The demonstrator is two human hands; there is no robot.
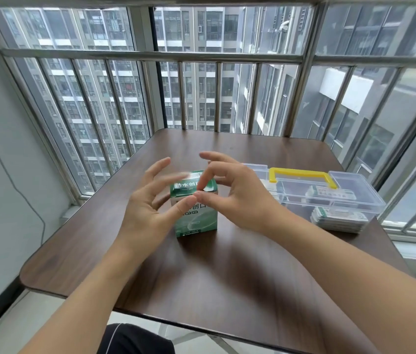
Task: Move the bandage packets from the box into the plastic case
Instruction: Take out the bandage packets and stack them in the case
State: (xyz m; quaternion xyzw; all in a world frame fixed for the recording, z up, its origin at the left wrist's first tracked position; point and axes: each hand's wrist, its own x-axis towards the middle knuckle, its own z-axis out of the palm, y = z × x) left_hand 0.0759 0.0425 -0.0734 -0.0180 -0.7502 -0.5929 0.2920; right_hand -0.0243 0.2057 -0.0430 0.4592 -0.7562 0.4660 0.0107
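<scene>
box (196, 213): green-and-white carton, upright near the middle of the dark table, top flap lifted | plastic case (329, 192): clear, yellow handle, lying at the right of the table, well apart from the box | bandage packets (338, 221): flat stack just in front of the case

A green and white box (195, 205) stands upright on the dark wood desk (227, 277), its top flap raised. The left hand (145, 208) is spread beside it, thumb against its front. The right hand (230, 192) pinches the flap between forefinger and thumb. To the right lies a clear plastic case (329, 190) with a yellow handle (301, 175), and a stack of bandage packets (339, 219) beside it.
</scene>
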